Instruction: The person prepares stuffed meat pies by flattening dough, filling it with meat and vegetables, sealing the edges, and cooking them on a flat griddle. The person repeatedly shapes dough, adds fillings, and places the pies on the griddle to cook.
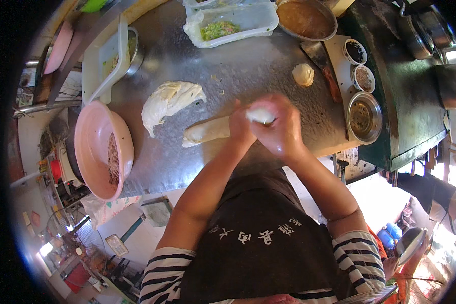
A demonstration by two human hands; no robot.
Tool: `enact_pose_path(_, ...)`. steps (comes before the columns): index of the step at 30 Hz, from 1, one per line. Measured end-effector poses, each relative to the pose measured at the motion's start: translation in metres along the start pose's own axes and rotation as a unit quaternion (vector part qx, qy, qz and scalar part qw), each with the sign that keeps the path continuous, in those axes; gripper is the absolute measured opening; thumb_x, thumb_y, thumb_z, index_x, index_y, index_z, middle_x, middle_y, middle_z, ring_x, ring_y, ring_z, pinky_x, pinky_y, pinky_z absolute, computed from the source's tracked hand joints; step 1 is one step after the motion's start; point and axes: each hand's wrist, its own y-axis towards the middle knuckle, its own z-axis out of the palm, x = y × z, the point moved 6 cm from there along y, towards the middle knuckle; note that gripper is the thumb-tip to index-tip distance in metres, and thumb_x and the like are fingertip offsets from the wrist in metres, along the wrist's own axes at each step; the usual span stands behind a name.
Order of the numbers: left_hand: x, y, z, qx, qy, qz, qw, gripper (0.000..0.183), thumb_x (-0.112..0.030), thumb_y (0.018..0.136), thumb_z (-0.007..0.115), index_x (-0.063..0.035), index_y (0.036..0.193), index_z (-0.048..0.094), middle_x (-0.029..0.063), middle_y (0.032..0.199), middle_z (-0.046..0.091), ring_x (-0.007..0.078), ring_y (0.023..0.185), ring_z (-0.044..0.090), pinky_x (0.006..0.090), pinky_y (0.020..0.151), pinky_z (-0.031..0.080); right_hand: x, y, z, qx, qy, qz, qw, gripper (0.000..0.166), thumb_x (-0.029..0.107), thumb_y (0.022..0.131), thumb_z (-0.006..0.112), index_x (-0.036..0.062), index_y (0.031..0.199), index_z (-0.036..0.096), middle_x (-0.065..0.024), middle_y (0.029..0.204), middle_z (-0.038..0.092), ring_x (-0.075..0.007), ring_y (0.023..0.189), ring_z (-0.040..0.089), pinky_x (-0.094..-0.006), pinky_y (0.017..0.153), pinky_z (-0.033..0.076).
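Note:
My right hand (279,127) is closed around a small piece of pale dough (260,115), slightly blurred. Against it from the left is my left hand (241,123), its fingers partly hidden; whether it also grips the piece is unclear. A long dough roll (207,132) lies on the metal worktop (167,167), its right end behind my left hand. Farther left rests a larger, loosely folded sheet of dough (171,100). One round dough ball (303,75) sits beyond my right hand, near a wide-bladed tool with a wooden handle (331,84).
A pink plastic basin (127,152) stands at the left edge. Behind are a plastic tub (89,81), a plastic-lined tray of chopped greens (247,36) and a pan of brown liquid (307,17). Small bowls, including a metal bowl (378,117), line the right side. Another person's hand (391,266) is at lower right.

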Motion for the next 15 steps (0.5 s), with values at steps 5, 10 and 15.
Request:
enact_pose_path(5,0.013,-0.003,-0.003,0.118,0.158,0.021,0.98,0.053,-0.025,0.064,0.078,-0.0043,0.106,0.055,0.0162,0.098,0.06,0.0355,0.091,0.059,0.0451,0.083,0.046,-0.111,0.028,0.022,-0.094,-0.074,0.045,0.992,0.058,0.02,0.07,0.076,0.0061,0.121,0.051,-0.0189,0.121,0.051,-0.0343,0.11,0.054,-0.039,0.089,0.047)
enact_pose_path(10,0.029,-0.016,-0.017,0.072,-0.082,-0.025,0.994,0.045,-0.02,0.064,0.077,-0.0046,0.102,0.059,0.0153,0.095,0.062,0.036,0.088,0.059,0.0438,0.076,0.048,-0.108,-0.042,0.087,0.122,0.111,0.152,0.975,0.051,0.011,0.071,0.074,-0.0031,0.115,0.054,-0.0157,0.104,0.059,-0.0247,0.096,0.058,-0.0355,0.084,0.048)
enact_pose_path(15,0.024,-0.021,-0.038,0.045,0.061,0.059,0.995,0.028,-0.019,0.066,0.073,-0.0058,0.089,0.064,0.0149,0.081,0.064,0.0368,0.08,0.061,0.045,0.071,0.048,-0.116,-0.058,0.095,0.102,0.264,0.27,0.92,0.043,0.003,0.069,0.071,0.005,0.11,0.059,-0.0047,0.097,0.061,-0.0158,0.09,0.058,-0.0291,0.08,0.048)
